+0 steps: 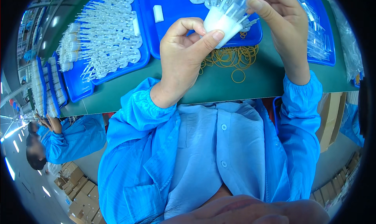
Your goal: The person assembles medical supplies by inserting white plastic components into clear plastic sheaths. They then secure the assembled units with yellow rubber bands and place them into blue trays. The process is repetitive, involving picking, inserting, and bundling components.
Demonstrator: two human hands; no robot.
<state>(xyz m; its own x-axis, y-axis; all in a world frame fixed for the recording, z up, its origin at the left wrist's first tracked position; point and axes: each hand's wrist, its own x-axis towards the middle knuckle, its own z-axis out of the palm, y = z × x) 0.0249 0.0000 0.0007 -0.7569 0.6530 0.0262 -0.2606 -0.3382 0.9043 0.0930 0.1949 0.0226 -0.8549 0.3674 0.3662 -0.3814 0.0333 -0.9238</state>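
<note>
Both hands clamped on one bundle (225,22) of white plastic parts above the bench: left hand (184,55) pinches its base, right hand (274,16) grips the top. Rubber bands (231,57) wait below; trayfuls (105,36) look unbundled.

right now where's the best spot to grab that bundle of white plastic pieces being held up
Grip the bundle around its thick white base, from the left, as the left hand does with thumb and fingers. The clear tips splay out under the right hand, too loose to pinch.
</note>
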